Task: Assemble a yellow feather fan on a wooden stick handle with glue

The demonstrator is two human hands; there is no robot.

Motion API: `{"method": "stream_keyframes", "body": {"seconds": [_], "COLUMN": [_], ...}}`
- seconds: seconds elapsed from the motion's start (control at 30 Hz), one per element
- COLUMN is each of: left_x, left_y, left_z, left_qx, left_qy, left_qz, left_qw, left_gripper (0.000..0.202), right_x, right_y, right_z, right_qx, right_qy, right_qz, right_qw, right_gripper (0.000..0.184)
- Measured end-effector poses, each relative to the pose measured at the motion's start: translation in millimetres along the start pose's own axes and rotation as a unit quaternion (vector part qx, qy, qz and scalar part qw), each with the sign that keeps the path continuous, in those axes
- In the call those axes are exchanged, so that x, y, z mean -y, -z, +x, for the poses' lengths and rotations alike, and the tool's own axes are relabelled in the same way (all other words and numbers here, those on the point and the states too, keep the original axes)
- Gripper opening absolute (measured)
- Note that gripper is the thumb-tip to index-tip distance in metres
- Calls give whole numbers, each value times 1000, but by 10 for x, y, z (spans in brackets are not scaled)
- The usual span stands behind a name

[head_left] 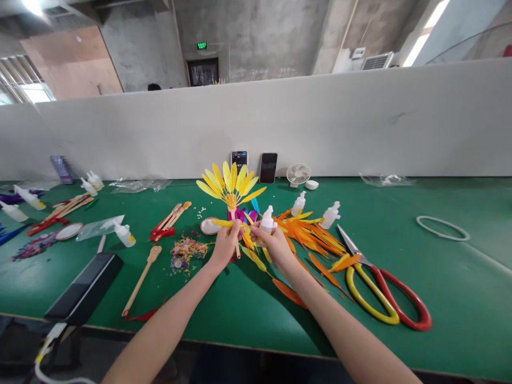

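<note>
Over the green bench, the yellow feather fan stands near-vertical, stick pinched in my left hand. Just right of it, my right hand grips a white bottle — nozzle up. One single feather lies crosswise at my left.

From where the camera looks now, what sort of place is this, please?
Probably a craft workshop: loose orange feathers, white squeeze bottles and large scissors share a green worktable, and bare concrete walls rise behind.
</note>
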State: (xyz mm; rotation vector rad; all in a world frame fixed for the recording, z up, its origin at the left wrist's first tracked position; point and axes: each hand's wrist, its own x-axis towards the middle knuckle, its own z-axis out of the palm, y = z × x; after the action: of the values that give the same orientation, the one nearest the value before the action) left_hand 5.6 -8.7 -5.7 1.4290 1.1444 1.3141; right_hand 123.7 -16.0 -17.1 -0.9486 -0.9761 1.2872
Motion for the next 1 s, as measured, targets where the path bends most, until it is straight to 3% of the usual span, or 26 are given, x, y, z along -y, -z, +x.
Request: {"method": "stream_keyframes", "body": {"seconds": [0.3, 0.6, 0.87, 1.0], "left_x": [13, 12, 55, 95], "left_y": [4, 32, 49, 80], "left_z": [-3, -13, 23, 52], "left_qx": [20, -60, -80, -97], "left_qy": [-20, 15, -1, 2], "left_qz": [4, -15, -27, -28], "left_qw": [1000, 998, 996, 995], "left_gripper": [53, 48, 47, 48], "right_x": [29, -57, -130, -179], "right_y": [71, 103, 167, 221], "right_z": [36, 114, 152, 189], "right_qx": [18, -27, -36, -73], "right_qy": [-3, 30, 26, 34], "right_qz": [-16, -18, -75, -98], "right_qw": [1000, 999, 996, 992], "right_gripper": [26, 37, 25, 30]}}
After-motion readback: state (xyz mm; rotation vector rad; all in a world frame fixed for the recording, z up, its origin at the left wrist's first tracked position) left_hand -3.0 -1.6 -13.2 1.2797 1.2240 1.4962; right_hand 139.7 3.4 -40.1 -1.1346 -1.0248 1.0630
